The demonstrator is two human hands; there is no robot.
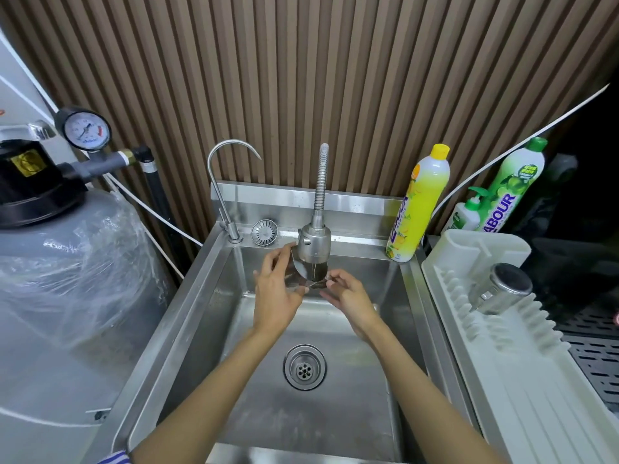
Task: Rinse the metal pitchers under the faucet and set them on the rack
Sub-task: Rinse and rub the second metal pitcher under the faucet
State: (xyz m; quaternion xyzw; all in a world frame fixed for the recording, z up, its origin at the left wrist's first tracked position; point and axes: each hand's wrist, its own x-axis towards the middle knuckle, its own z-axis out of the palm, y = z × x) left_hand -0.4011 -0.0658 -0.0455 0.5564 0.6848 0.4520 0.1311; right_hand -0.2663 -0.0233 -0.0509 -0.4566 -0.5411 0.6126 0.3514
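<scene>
A small shiny metal pitcher (310,271) is held right under the head of the flexible faucet (315,244), over the steel sink (201,296). My left hand (276,293) wraps its left side from below. My right hand (350,293) pinches its rim or handle on the right with the fingertips. Most of the pitcher is hidden by the faucet head and my fingers. A second metal pitcher (502,289) lies upside down on the white dish rack (522,363) to the right of the sink.
A thin gooseneck tap (222,182) and a loose strainer (264,232) sit on the sink's back ledge. Yellow (417,209) and green (512,189) detergent bottles stand at the back right. A grey filter tank (67,279) fills the left. The drain (304,366) lies mid-basin.
</scene>
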